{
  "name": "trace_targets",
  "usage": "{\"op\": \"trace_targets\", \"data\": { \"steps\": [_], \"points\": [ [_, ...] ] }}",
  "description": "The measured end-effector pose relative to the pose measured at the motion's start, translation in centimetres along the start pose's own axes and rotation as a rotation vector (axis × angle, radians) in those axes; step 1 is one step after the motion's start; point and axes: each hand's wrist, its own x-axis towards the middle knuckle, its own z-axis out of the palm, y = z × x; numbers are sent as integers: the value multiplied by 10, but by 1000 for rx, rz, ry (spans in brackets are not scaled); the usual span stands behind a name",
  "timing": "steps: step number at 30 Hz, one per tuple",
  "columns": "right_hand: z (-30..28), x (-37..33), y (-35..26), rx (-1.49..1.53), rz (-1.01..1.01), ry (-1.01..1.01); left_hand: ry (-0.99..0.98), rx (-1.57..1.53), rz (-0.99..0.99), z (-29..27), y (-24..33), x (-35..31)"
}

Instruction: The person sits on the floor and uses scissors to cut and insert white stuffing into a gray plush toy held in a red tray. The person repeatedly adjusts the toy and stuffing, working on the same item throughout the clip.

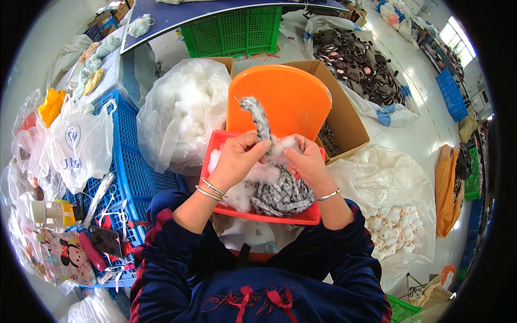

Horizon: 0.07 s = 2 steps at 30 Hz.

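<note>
My left hand [239,156] pinches a narrow grey-and-white plush tube [257,116], which curves up and away from the fingers. My right hand [308,162] is closed on a thin metal tool with two prongs [306,125] pointing upward, perhaps tweezers. A tuft of white stuffing [284,144] lies between the two hands, by the tube's lower end. Below them a red tray [293,219] rests at my lap, with more white stuffing [237,195] at its left and a heap of grey plush pieces [281,194] at its right.
An orange chair back [279,91] stands just beyond the tray. A clear bag of stuffing [186,110] is left of it, a cardboard box [350,126] right. Blue crates [125,145] holding scissors [110,198] flank my left. Bags of dark pieces [353,64] and pale pieces [396,231] lie at right.
</note>
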Motion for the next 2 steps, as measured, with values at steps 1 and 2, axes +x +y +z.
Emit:
{"op": "trace_targets", "data": {
  "steps": [1, 2],
  "points": [
    [-3, 0, 2, -23, -2, -5, 1, -26, 2, -1, 1, 0],
    [-3, 1, 2, -23, -2, -6, 4, -53, 5, -3, 3, 0]
  ]
}}
